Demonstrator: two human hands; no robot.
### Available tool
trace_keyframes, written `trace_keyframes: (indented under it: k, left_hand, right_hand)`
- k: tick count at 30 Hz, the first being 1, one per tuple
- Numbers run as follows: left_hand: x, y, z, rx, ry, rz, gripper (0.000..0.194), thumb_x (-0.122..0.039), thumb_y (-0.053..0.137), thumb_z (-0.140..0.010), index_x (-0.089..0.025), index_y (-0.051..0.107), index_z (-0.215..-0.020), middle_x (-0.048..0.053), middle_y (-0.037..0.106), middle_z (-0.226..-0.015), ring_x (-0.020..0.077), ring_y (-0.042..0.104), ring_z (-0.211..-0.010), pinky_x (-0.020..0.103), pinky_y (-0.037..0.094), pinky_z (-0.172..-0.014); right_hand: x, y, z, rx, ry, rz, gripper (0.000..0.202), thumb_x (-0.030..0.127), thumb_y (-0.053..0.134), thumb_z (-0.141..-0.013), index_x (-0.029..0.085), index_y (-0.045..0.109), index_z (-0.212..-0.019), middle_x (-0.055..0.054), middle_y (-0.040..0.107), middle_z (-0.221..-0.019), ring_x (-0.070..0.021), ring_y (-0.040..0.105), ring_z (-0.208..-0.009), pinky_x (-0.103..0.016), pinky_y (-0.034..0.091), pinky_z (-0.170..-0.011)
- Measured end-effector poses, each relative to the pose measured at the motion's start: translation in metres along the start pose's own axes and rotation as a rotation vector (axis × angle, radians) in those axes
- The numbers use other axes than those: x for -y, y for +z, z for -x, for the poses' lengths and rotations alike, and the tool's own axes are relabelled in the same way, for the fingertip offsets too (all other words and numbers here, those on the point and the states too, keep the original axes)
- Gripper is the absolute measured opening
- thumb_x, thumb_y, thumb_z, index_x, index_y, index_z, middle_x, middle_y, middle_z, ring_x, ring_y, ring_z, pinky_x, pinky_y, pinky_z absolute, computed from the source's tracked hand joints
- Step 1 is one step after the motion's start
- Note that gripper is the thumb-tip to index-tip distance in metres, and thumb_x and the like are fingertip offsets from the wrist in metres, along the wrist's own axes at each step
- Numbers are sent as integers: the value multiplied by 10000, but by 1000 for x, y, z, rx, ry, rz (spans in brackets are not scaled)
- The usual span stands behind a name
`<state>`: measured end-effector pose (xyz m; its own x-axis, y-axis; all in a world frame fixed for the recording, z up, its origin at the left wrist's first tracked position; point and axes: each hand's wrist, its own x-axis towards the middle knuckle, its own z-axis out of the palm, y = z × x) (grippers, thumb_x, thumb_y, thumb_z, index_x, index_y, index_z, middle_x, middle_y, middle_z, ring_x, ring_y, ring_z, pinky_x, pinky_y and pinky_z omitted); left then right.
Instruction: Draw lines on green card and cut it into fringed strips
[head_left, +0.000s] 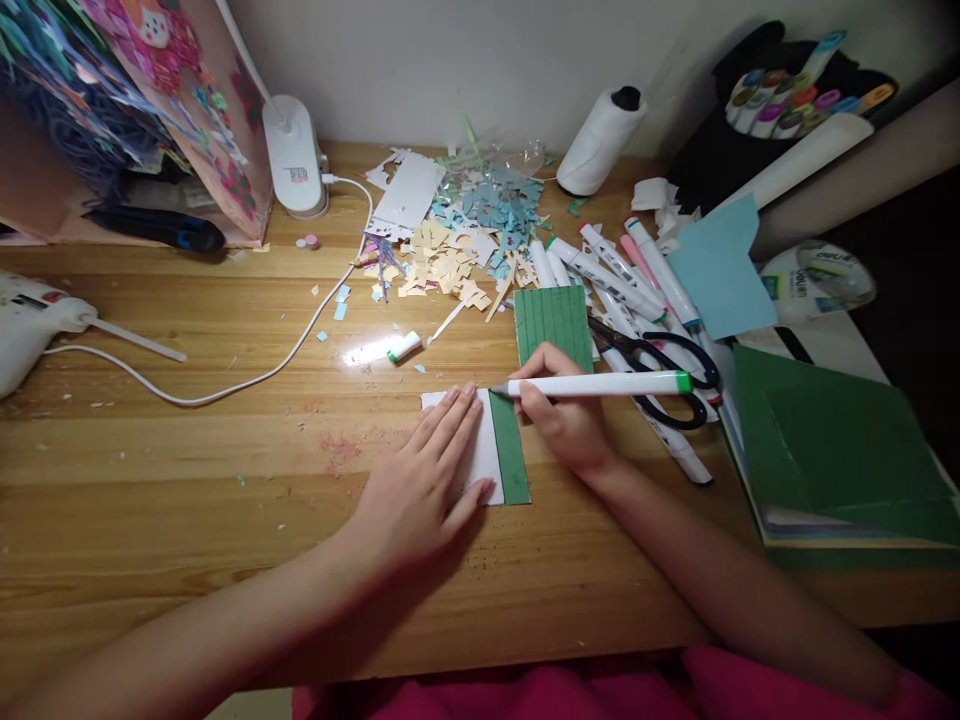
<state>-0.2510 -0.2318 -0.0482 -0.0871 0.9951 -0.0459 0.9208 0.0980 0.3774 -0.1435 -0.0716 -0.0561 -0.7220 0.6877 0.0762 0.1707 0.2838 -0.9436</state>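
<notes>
My right hand [566, 420] grips a white marker [600, 385] with a green end, its tip at the top of a green card piece [514, 460]. On top of that card lies a white card piece [486, 450], leaving a green strip bare along its right side. My left hand [427, 470] rests flat on the white card, fingers stretched out. Just beyond my right hand is a second green card [553, 318] with dark parallel lines drawn on it. The marker's cap [405, 347] lies on the table to the upper left.
Paper scraps [457, 240] are heaped near the wall. Several markers [615, 280] and black-handled scissors [675, 370] lie right of my hands, beside a stack of green sheets [847, 440]. A glue gun [37, 330] sits far left; a white cable [300, 350] crosses the table.
</notes>
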Motion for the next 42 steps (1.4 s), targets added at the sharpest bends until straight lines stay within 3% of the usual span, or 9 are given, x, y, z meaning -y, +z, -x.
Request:
trace_keyframes:
  k: [8,20,30,36,42]
  left_hand:
    - [0,-1,-1,-15,7,16,648,-411,377,-920,-131,160,-1464,63,171,-1537,191,130,-1413,368,206,-1143]
    - [0,-1,-1,-18,13,-5,658,-424,384,-911,-127,175,-1460,61,178,-1535,189,141,-1412,356,205,-1141]
    - [0,0,0,-32,12,-10,654,-427,385,-909,-127,190,-1457,69,184,-1533,196,150,-1410,361,211,-1136]
    - [0,0,0,-34,19,-16,651,-431,381,-910,-109,208,-1449,75,198,-1530,191,152,-1409,357,216,-1137]
    - [0,0,0,-28,21,-27,649,-433,385,-907,-108,223,-1445,77,200,-1529,193,149,-1410,357,215,-1135]
  right_hand:
    - [1,-1,1,-2,-3,12,114,223,505,-783,207,429,-699,53,462,-567,-105,448,-499,-231,352,-484]
    - [4,-2,6,102,-25,21,145,170,496,-686,209,384,-604,55,393,-542,-101,364,-482,-231,276,-452]
    - [7,-5,8,300,-49,36,156,180,478,-644,215,346,-568,52,362,-515,-108,341,-486,-238,257,-453]
    - [8,-9,9,560,-121,76,142,157,473,-619,206,350,-568,58,363,-496,-89,305,-457,-228,218,-433]
    - [8,-8,13,730,-182,97,206,179,512,-603,210,314,-553,64,332,-471,-88,275,-465,-232,203,-443]
